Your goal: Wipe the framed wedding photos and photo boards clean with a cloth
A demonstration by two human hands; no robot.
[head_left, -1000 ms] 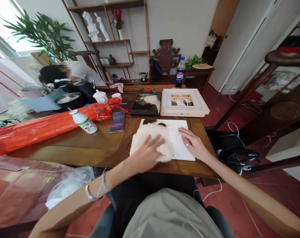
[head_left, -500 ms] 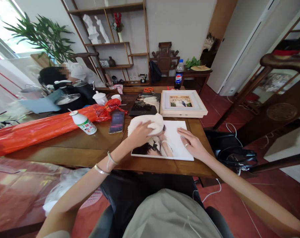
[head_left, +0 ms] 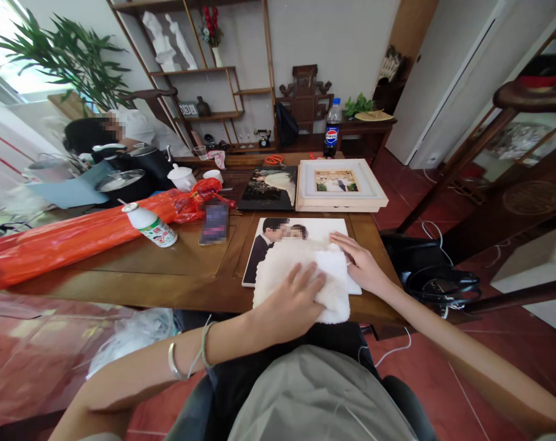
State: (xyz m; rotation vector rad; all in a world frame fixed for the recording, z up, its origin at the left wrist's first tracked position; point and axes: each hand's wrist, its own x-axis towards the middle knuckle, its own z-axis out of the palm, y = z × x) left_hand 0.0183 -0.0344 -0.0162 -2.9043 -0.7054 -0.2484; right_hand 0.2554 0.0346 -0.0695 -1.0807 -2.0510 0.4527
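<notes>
A wedding photo panel (head_left: 258, 260) with a glossy white background lies flat on the wooden table in front of me. Over its lower middle is a fluffy white cloth (head_left: 274, 269), hanging past the panel's near edge and hiding much of the picture. My left hand (head_left: 300, 300) is on top of the cloth, holding it against the panel with fingers somewhat spread. Along the panel's right side, my right hand (head_left: 363, 263) rests with its fingers stretched out on the surface, close to the cloth.
Behind the panel lie a dark photo panel (head_left: 269, 188) and a white framed photo (head_left: 376, 195). Orange scissors (head_left: 274, 160) and a cola bottle (head_left: 331, 131) stand farther back. To the left are a phone (head_left: 214, 223), a white drink bottle (head_left: 151, 225) and a long red-wrapped bundle (head_left: 84, 236).
My left hand has drawn the cloth from the panel's upper left down to its lower middle and right. The couple's heads are now uncovered. My right hand has stayed at the right side.
</notes>
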